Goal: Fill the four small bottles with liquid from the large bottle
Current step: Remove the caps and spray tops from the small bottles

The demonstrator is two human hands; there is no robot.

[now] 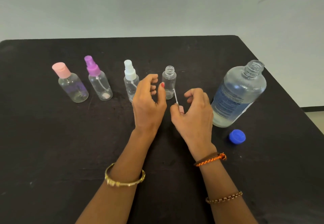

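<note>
Standing in a row across the black table (52, 144) are four small clear bottles: a pink-capped bottle (71, 83) at the far left, then a purple spray bottle (99, 81), a white spray bottle (130, 81), and an uncapped small bottle (169, 82) with its threaded neck bare. All four look empty or nearly so. To the right stands the large bottle (240, 92), uncapped, clear liquid filling its lower part; its blue cap (237, 136) lies on the table just in front of it.

The left hand (148, 104) hovers between the white spray bottle and the uncapped one, fingers loosely curled and holding nothing. The right hand (192, 113) sits low just in front of the uncapped bottle, thumb and fingertips pinching a pink spray top (181, 108) whose thin white tube (175, 96) slants up beside that bottle. A gold bangle (124, 180) circles the left forearm; a braided orange band (210, 159) and a chain bracelet (224, 197) sit on the right.
</note>
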